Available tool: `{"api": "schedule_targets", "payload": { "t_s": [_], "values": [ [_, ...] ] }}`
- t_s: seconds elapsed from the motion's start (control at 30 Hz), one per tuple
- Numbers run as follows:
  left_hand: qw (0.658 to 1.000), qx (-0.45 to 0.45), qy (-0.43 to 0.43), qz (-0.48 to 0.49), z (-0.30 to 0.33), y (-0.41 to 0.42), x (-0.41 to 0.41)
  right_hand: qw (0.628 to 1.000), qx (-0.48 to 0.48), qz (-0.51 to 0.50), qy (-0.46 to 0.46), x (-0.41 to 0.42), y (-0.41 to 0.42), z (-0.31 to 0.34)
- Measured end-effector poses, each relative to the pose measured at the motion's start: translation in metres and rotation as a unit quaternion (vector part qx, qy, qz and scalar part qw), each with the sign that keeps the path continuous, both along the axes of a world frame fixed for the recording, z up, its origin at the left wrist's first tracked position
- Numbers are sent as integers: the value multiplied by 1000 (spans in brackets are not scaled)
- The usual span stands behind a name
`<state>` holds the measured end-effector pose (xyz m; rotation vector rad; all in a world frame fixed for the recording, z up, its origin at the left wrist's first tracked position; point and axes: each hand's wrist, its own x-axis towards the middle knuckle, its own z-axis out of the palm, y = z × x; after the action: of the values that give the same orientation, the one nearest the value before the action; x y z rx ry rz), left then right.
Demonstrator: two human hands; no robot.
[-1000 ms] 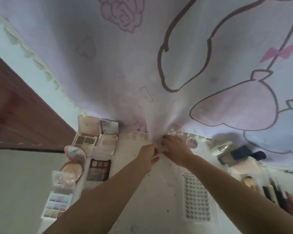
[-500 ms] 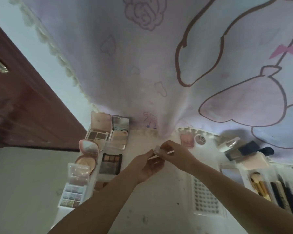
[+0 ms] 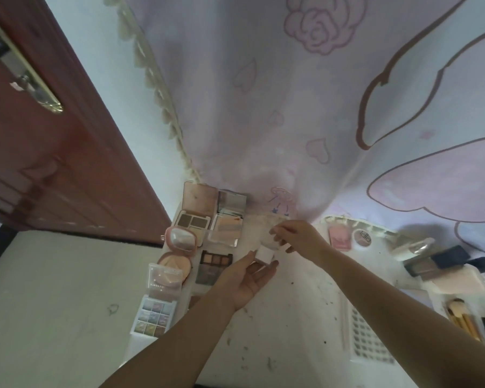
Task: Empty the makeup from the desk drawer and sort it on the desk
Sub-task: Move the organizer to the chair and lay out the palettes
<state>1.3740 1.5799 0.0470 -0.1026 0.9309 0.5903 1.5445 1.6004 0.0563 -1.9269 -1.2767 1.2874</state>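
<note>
Above the middle of the white desk (image 3: 291,317) I hold a small white case (image 3: 264,254) between both hands. My left hand (image 3: 249,281) lies palm up and grips its square white part between thumb and fingers. From above, my right hand (image 3: 294,236) pinches the translucent upper part of the case. Sorted makeup lies on the desk's left side: an open pink palette (image 3: 198,217), a mirrored palette (image 3: 227,222), a pink compact (image 3: 181,239), a round powder (image 3: 175,266), a dark eyeshadow palette (image 3: 214,266) and a pastel palette (image 3: 153,320). The drawer is out of view.
A printed curtain (image 3: 319,121) hangs down to the desk's back edge. On the right lie a pink blush (image 3: 339,238), a round jar (image 3: 361,236), dark compacts (image 3: 443,261), a lash tray (image 3: 370,340) and brushes (image 3: 462,320). A red-brown door (image 3: 53,149) stands at the left.
Both hands drew back from the curtain's hem toward me, now holding the small white case between them. The view has tilted up and leftward.
</note>
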Motion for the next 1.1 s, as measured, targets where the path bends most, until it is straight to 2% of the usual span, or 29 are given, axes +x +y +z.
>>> {"api": "schedule_targets", "payload": {
  "t_s": [0.17,0.37,0.63,0.77,0.83,0.9,0.93,1.1],
  "values": [
    [994,-30,55,85,-8,17,11,999,-9,31,-41,-4,41,-22],
    [981,-66,102,153,-10,25,26,997,-25,58,-39,-11,65,-36],
    [981,-36,133,135,-16,23,23,983,20,95,-159,-12,49,-32],
    [986,-3,158,48,-13,7,45,983,-33,148,-104,23,3,-10],
    [985,12,172,15,-12,-1,68,962,-44,181,-202,57,-18,-4],
    [984,21,173,-19,-9,-4,94,919,-21,193,-343,93,-27,0],
    [984,27,173,-40,-7,-5,107,903,-10,197,-381,108,-29,-1],
    [974,50,190,-113,-5,-1,153,842,-20,305,-445,136,-31,-17]
  ]
}}
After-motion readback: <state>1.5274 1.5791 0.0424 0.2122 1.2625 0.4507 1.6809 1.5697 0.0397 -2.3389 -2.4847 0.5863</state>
